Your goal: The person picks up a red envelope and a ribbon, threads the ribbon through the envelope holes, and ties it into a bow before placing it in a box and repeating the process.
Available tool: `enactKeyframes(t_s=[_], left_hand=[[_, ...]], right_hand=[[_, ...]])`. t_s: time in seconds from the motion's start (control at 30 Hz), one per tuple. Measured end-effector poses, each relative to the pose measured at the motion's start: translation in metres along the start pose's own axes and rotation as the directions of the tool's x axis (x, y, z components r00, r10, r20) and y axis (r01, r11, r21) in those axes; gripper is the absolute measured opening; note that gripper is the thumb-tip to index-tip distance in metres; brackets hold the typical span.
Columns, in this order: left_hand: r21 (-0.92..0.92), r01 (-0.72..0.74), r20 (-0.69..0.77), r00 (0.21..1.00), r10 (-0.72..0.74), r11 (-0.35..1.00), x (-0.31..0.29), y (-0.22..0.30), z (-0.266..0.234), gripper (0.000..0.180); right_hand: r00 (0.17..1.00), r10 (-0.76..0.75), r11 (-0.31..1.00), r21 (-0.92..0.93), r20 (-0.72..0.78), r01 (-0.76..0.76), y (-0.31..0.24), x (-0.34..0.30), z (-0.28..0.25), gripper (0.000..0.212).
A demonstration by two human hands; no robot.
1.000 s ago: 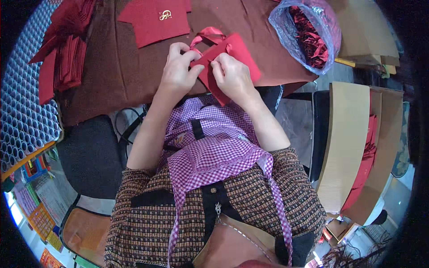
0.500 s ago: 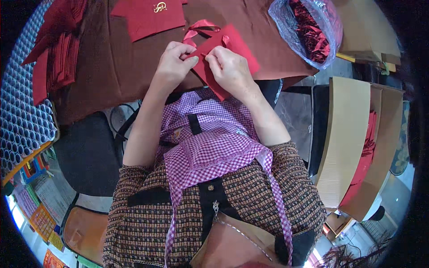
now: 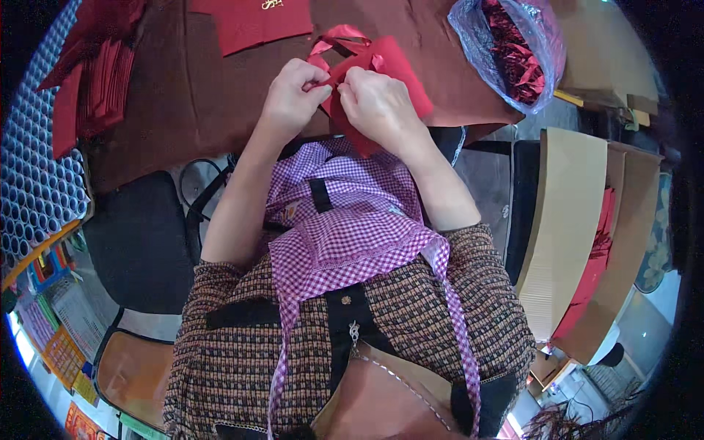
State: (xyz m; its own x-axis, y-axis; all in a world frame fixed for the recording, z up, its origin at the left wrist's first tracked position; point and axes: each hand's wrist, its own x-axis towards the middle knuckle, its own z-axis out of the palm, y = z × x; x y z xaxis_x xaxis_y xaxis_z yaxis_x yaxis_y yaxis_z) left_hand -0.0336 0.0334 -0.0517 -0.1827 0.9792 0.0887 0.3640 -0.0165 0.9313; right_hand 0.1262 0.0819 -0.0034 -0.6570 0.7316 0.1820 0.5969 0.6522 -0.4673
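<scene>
Pinched between both sets of fingertips, a red paper bag with a ribbon handle lies at the near edge of the brown table; left hand and right hand nearly touch. Beyond: a flat red bag, stacked red bags far left, a plastic sack of red ribbons far right.
</scene>
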Motion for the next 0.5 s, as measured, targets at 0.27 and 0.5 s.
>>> enactKeyframes(t_s=[0.27, 0.5], left_hand=[[-0.052, -0.037, -0.043, 0.998, 0.035, 0.998, -0.001, 0.003, 0.007, 0.016], [0.074, -0.103, -0.062, 0.992, 0.108, 0.992, -0.002, 0.004, 0.008, 0.015]], right_hand=[[0.999, 0.038, 0.999, -0.031, -0.002, -0.038, 0.006, -0.001, 0.011, 0.024], [0.983, -0.065, 0.998, -0.005, -0.171, 0.066, 0.007, 0.000, -0.036, 0.020]])
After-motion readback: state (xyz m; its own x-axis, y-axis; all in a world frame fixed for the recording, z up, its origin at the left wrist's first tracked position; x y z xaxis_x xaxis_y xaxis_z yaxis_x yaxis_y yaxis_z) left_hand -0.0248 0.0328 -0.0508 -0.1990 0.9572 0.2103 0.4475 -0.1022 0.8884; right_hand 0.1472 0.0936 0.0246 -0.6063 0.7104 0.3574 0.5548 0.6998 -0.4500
